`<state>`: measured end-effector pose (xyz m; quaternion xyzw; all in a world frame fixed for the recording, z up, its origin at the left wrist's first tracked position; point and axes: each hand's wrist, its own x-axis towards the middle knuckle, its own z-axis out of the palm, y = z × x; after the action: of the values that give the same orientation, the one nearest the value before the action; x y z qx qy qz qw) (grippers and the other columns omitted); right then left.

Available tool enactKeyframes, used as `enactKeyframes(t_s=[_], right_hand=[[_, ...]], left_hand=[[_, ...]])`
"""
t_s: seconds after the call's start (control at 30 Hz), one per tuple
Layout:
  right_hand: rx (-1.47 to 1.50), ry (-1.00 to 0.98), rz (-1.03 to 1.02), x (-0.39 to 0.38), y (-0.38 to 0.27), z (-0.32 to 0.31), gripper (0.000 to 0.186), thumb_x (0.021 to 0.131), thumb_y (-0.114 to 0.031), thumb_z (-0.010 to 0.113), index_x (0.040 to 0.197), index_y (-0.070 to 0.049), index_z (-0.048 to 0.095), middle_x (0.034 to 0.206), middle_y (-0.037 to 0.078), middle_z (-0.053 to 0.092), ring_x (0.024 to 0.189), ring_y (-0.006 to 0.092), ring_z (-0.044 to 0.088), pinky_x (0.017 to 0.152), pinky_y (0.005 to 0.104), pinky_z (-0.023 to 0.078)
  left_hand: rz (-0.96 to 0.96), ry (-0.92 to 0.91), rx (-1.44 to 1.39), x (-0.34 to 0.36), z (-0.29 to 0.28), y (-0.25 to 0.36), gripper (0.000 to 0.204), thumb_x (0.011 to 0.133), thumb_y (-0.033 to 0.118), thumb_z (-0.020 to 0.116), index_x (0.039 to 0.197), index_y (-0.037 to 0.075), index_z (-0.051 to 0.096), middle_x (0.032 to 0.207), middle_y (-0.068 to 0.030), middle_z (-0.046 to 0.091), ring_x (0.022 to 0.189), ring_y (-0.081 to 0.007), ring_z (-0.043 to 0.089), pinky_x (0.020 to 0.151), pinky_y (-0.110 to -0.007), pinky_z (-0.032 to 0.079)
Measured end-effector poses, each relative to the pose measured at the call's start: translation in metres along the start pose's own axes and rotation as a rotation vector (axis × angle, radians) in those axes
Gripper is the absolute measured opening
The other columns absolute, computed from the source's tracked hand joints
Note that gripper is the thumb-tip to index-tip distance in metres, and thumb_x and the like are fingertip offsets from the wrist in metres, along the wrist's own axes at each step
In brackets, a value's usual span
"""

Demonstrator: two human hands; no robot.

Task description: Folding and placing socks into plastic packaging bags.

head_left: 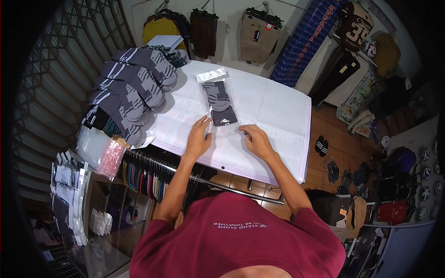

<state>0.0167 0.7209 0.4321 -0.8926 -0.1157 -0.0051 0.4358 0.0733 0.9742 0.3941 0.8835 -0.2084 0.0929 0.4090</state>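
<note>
A clear packet of folded dark and light grey socks (216, 99), with a white header strip at its top, lies upright along the middle of the white table (273, 111). My left hand (199, 139) is open beside the packet's lower left corner, fingertips at or very near its plastic edge. To the packet's lower right, my right hand (256, 141) is open, fingers loosely bent and apart from the socks, with nothing held. Stacks of grey patterned socks (132, 90) cover the table's left end, with clear and pink plastic bags (104, 150) at their near corner.
Hanging clothes (259, 37) line the back wall beside a tall blue column (299, 41). A metal rail (218, 185) with garments on hangers runs below the near edge. Packaged items (69, 194) hang at left. Slides (321, 146), bags and shelved goods (398, 185) are at right.
</note>
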Motion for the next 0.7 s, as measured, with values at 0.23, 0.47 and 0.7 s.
enactKeyframes(t_s=[0.23,0.47,0.7], right_hand=[[-0.385,0.181,-0.412,0.022,0.024,-0.002,0.032,0.080,0.009,0.057,0.106,-0.005,0.070,0.127,0.007,0.063,0.109,0.0283,0.061,0.089,0.0364,0.054],[-0.398,0.013,-0.446,0.039,0.043,-0.008,0.014,0.088,-0.003,0.063,0.100,-0.003,0.069,0.112,0.009,0.069,0.103,0.0270,0.062,0.087,0.0358,0.054],[-0.141,0.101,-0.137,0.039,0.021,-0.003,0.011,0.094,-0.013,0.061,0.092,-0.003,0.062,0.090,0.014,0.068,0.088,0.0316,0.063,0.075,0.0402,0.049]], left_hand=[[0.238,-0.143,0.018,-0.004,-0.023,0.003,0.040,0.079,-0.008,0.059,0.115,0.003,0.069,0.136,-0.0148,0.058,0.129,-0.0362,0.050,0.108,-0.041,0.042],[0.289,-0.204,0.064,0.009,-0.026,-0.007,0.018,0.086,0.001,0.065,0.102,0.002,0.072,0.110,-0.0111,0.071,0.117,-0.0334,0.057,0.099,-0.041,0.047],[0.078,-0.011,-0.052,0.013,-0.011,-0.011,0.007,0.090,0.010,0.060,0.091,0.003,0.064,0.085,-0.0145,0.068,0.085,-0.0365,0.062,0.076,-0.048,0.048]])
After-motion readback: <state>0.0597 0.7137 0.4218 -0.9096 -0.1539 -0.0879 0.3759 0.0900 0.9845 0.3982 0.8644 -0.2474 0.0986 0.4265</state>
